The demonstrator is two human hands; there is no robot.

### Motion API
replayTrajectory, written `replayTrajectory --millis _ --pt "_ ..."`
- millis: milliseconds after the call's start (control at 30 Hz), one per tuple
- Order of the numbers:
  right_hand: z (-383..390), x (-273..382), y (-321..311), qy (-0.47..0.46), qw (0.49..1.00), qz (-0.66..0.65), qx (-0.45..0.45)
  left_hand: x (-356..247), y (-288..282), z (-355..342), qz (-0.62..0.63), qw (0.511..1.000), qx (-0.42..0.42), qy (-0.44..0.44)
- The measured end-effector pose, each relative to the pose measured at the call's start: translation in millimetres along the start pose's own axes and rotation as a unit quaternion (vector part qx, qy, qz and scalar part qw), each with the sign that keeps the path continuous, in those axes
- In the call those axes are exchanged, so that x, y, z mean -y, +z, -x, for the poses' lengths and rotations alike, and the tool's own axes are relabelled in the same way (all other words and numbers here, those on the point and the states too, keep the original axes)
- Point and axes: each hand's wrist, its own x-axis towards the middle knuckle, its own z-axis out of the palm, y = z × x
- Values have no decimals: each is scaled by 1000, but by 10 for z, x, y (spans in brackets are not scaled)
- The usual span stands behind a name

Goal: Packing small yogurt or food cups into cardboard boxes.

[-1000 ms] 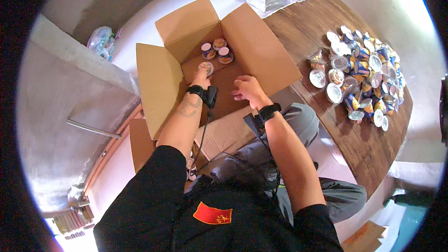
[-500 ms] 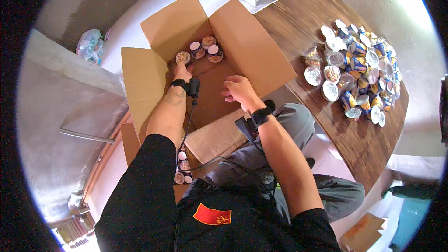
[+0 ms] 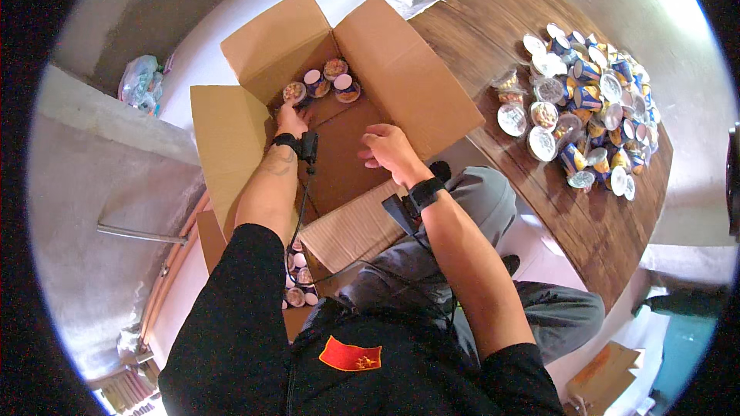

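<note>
Inside the cardboard box (image 3: 339, 162), my left hand (image 3: 291, 119) reaches toward the far left corner. Its fingers close on a clear-topped snack cup (image 3: 294, 92), though the cup hides part of the grip. Right beside that cup stand several more, among them a white-ended cup (image 3: 312, 78) and one with its clear lid (image 3: 335, 68) showing pale and reddish contents. My right hand (image 3: 388, 152) hovers over the right side of the box, loosely curled, fingers and thumb apart and nothing in it.
A heap of blue-and-yellow snack cups (image 3: 590, 100) covers part of the wooden table (image 3: 493, 23) on the right. Lower left, another box holds more cups (image 3: 299, 277). The box's flaps (image 3: 416, 69) stand spread. A plastic bag (image 3: 141, 81) lies far left.
The whole view has shifted slightly, so the box and table sit a little further left. My left hand stays at the cup in the corner; my right hand keeps hovering.
</note>
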Motion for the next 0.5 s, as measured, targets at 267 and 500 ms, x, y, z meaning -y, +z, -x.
replayTrajectory --millis 267,500 --pt "-45 -127 -199 -3 1000 -8 -30 493 -68 -359 49 996 -37 -68" --pt "90 -70 -530 -97 986 -124 -49 768 274 86 -788 546 67 276"
